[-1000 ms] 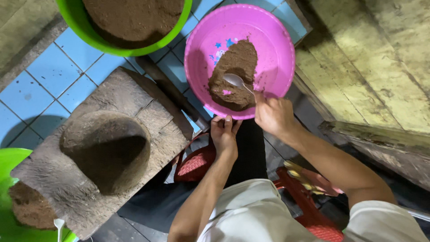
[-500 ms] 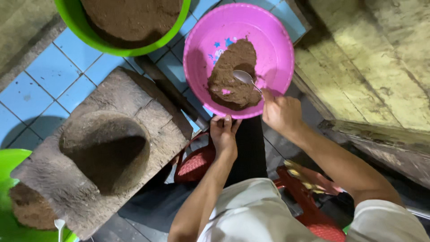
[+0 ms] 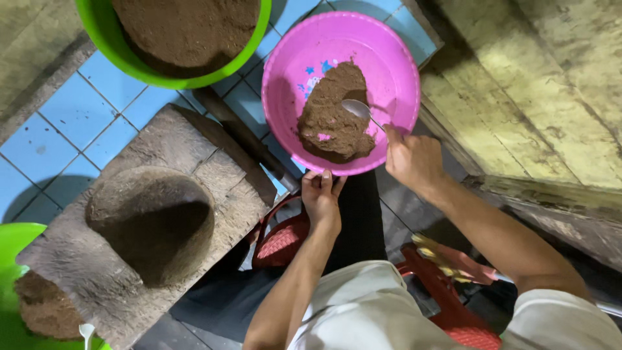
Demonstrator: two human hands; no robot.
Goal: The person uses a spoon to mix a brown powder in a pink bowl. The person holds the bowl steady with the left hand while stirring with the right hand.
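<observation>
Blue floor tiles (image 3: 52, 123) lie left of both hands. Left hand (image 3: 322, 198) grips the pink bowl (image 3: 291, 84) by its near rim; right hand (image 3: 411, 157) holds a spoon (image 3: 358, 109) in the brown paste (image 3: 334, 123) just ahead.

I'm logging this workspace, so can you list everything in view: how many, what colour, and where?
pink bowl: 1, pink, top centre, holding brown paste
spoon: 1, metal, in the paste
green basin: 1, green, top left, filled with brown powder
stone mortar: 1, grey-brown, left
second green basin: 1, green, bottom-left corner
tiled floor: blue, left
red stool: 1, bottom centre
left hand: on bowl rim
right hand: holding spoon
</observation>
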